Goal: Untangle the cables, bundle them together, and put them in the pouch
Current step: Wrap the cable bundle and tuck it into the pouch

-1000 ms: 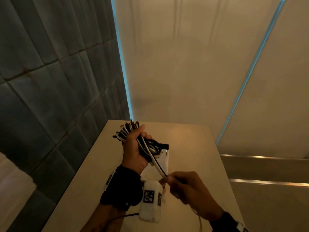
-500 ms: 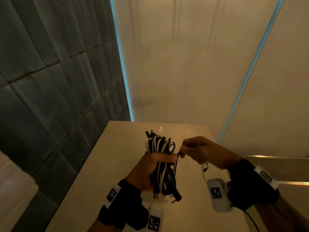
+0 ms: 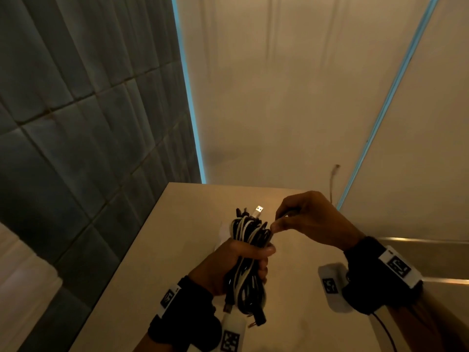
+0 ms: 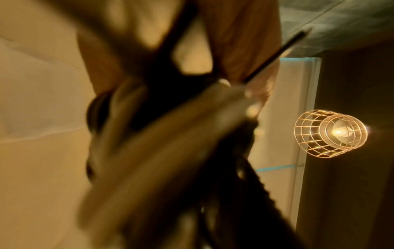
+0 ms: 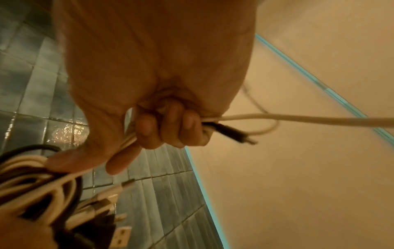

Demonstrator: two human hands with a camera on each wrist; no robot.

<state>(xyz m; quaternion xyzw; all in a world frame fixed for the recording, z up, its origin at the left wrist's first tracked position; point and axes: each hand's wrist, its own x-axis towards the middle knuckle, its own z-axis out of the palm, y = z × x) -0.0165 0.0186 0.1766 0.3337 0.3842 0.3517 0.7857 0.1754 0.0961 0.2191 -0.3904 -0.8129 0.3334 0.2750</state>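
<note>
My left hand [image 3: 256, 260] grips a bundle of black and white cables [image 3: 247, 229] upright above the table [image 3: 177, 237]. A silver USB plug [image 3: 258, 209] sticks out of its top. My right hand [image 3: 278, 222] is at the bundle's upper right and pinches a white cable [image 5: 298, 119] together with a black connector [image 5: 230, 133]. That cable's loose end [image 3: 334, 174] whips up behind the hand. A pale patch left of the bundle may be the pouch [image 3: 222, 233], mostly hidden. The left wrist view is blurred.
A dark tiled wall [image 3: 76, 123] runs along the table's left side and a pale wall [image 3: 279, 97] stands behind it. A caged lamp [image 4: 330, 133] glows overhead. Metal rails [image 3: 431, 241] run to the right of the table.
The left hand turned the bundle upright and drew it nearer. The right hand swung from the near side up to the bundle's upper right, pulling the white cable round; the tail now flies up.
</note>
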